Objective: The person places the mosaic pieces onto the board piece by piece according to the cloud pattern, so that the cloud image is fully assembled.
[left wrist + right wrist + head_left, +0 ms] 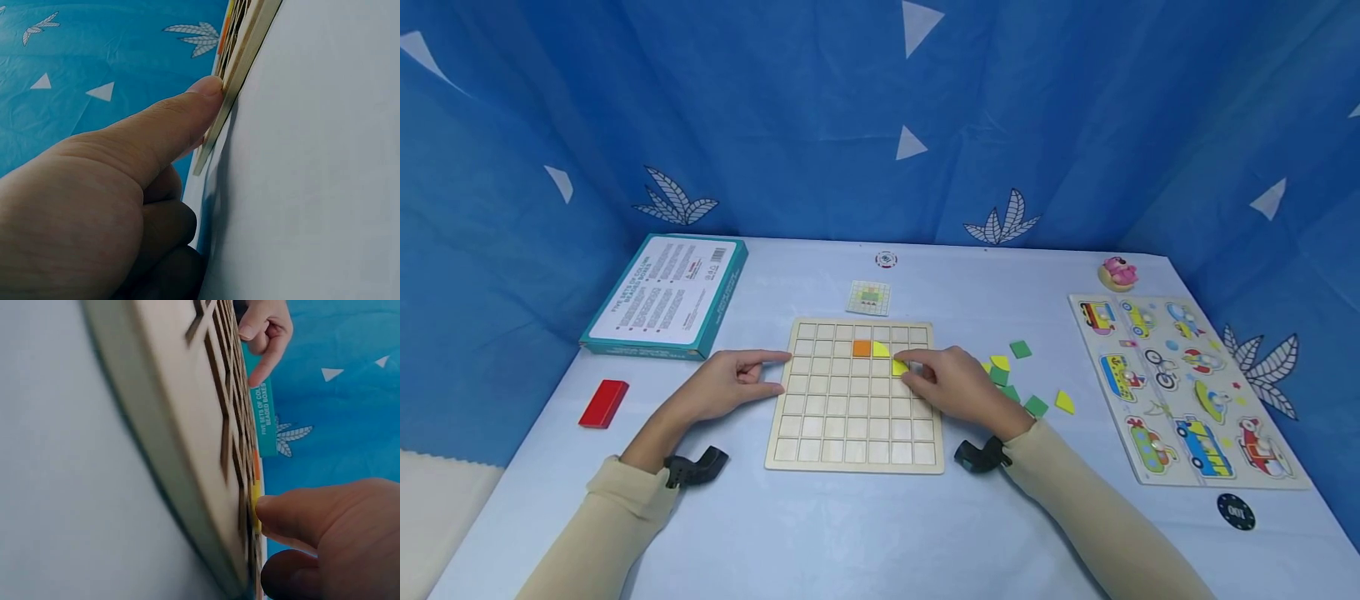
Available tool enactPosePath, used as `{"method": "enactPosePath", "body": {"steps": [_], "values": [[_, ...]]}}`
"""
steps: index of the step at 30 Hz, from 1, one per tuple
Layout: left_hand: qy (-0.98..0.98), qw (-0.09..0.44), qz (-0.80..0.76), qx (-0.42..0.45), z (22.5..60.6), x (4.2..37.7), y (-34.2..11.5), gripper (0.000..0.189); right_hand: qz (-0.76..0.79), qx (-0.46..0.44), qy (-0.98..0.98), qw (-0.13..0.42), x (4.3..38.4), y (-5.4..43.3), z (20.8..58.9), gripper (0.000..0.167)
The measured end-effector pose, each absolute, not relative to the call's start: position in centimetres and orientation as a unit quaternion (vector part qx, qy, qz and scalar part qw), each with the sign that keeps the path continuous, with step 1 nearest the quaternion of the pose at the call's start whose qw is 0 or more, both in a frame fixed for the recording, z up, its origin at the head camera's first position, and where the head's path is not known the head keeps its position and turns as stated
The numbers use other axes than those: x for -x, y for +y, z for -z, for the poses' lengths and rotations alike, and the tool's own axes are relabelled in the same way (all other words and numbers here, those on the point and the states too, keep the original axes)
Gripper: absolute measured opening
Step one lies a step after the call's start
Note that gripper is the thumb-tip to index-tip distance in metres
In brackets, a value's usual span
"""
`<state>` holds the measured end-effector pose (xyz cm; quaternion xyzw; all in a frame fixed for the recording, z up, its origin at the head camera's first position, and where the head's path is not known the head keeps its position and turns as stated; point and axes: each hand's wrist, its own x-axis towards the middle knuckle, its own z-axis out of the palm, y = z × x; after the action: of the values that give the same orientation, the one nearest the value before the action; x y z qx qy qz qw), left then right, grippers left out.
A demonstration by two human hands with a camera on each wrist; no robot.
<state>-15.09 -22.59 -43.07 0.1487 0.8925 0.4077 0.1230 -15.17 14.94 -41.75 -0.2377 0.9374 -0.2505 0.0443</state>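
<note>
A wooden grid board (835, 408) lies on the table. My left hand (733, 383) touches its left edge with straight thumb and index finger, the other fingers curled in; the left wrist view shows the thumb (203, 90) against the edge. With thumb and index finger my right hand (951, 383) pinches a yellow tile (898, 368) at a cell in the board's upper right; the fingers partly cover it. An orange square tile (861, 348) and a yellow rounded tile (881, 349) sit side by side in cells up and left of it.
Several loose green tiles (1036, 407) and yellow tiles (1064, 402) lie right of the board. Behind it are a small pattern card (868, 297) and a round chip (886, 259). A teal box (662, 292) and red block (603, 404) stand left; a vehicle puzzle (1165, 333) lies right.
</note>
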Motion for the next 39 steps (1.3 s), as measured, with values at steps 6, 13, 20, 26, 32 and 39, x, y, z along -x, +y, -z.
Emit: {"method": "enactPosePath", "body": {"steps": [6, 13, 20, 26, 32, 39], "values": [[0.892, 0.122, -0.408, -0.148, 43.2, 15.0, -22.8, 0.050, 0.261, 0.228, 0.938, 0.027, 14.9, 15.4, 40.8, 0.034], [0.892, 0.126, -0.410, -0.143, 43.3, 15.0, -22.8, 0.051, 0.277, 0.216, 0.936, -0.016, 14.3, 18.2, 38.6, 0.031], [0.897, 0.125, -0.398, -0.145, 43.4, 15.2, -22.6, 0.051, 0.270, 0.170, 0.948, -0.017, 11.7, 23.6, 38.7, 0.030], [0.900, 0.123, -0.392, -0.143, 43.4, 15.2, -22.5, 0.051, 0.262, 0.118, 0.958, -0.015, 8.6, 27.3, 40.3, 0.038], [0.900, 0.123, -0.393, -0.142, 43.3, 15.2, -22.6, 0.051, 0.289, 0.043, 0.954, -0.067, 6.3, 28.7, 41.3, 0.040], [0.899, 0.123, -0.395, -0.142, 43.4, 15.1, -22.5, 0.051, 0.267, -0.031, 0.961, -0.071, 5.5, 29.5, 41.9, 0.041]]}}
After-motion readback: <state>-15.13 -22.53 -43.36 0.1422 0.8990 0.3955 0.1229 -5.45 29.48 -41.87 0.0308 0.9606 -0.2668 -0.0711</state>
